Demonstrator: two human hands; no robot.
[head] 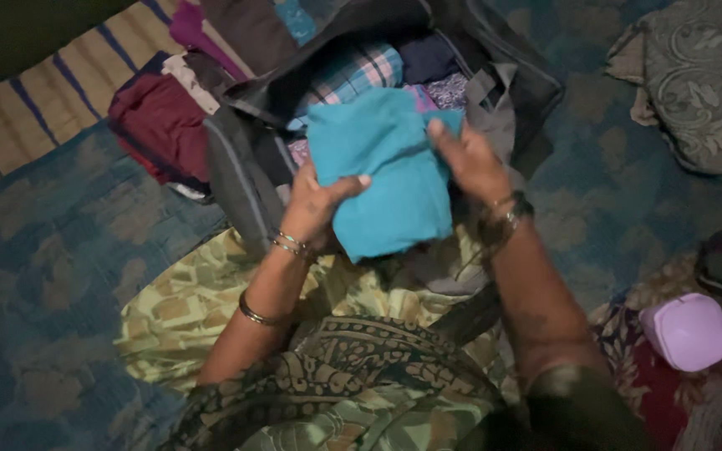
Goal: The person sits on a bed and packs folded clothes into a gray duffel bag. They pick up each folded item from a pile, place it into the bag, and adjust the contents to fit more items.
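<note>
**Folded teal cloth held over the open bag**

I have the folded teal cloth [390,171] between both hands, just above the open dark bag [248,171] that already holds a checked garment [353,71] and other folded clothes. My left hand [315,205] closes its grip on the cloth's left edge, thumb across the front face. My right hand [470,159] pinches the upper right corner, fingers curled behind.

I judge the cloth light, soft and limp: it would sag or unfold if held by one corner, so the edges and the fold are the places to hold it, with a hand on each side. It is not fragile or slippery.

Both forearms reach forward from my lap, wrists bent inward, bangles [287,242] on the left wrist. A lilac lidded box [685,331] sits on the floor, well apart to my right.
</note>
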